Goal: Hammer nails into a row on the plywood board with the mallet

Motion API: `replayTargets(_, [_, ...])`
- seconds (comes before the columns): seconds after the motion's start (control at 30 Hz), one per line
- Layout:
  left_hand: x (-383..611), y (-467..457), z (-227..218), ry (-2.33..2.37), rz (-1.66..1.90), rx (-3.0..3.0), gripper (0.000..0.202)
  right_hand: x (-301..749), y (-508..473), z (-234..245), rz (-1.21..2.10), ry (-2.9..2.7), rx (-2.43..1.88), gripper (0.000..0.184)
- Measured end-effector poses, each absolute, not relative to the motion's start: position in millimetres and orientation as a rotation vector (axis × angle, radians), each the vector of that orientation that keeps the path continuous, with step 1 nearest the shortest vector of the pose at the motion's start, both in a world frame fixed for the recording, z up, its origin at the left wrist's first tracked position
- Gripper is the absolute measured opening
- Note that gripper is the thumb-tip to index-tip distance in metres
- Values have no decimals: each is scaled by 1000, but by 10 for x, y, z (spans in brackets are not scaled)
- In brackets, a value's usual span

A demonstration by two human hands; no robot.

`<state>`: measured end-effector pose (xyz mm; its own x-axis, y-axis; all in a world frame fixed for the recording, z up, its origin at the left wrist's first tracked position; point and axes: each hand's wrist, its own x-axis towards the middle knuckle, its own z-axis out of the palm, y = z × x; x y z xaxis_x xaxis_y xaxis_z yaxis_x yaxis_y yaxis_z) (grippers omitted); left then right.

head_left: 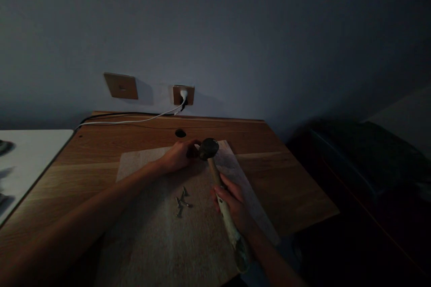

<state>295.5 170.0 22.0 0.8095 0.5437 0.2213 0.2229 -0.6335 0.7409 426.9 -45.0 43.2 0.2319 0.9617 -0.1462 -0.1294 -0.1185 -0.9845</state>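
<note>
My right hand (232, 197) is closed round the handle of a hammer (229, 222). Its dark rounded head points away from me, and the pale handle slants back toward the board's near edge. Beside the hammer head is my left hand (181, 156), its fingers bent together above the far part of a light wooden board (144, 233). The head hides the fingertips, so whatever they pinch does not show. Several loose metal screws (178, 202) lie in a small cluster on the board, between my two hands and closer to me.
Under the board is a brown wooden desk (283, 179) with a cable hole (180, 133). White and black cables (134, 121) run along its back edge to a wall socket (188, 95). A white surface (37, 152) adjoins at left; a dark bulky object (363, 157) stands at right.
</note>
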Motion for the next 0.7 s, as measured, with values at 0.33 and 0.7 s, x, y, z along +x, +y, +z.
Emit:
replayTargets(0.33, [2704,1642,735,424,227,2477,27,4267,-471,419,1131,-802,-1310,32])
replayTargets(0.7, [2692,1214,926,147,-306,2547,10,4282,-461,433,1117,-801,-1300,29])
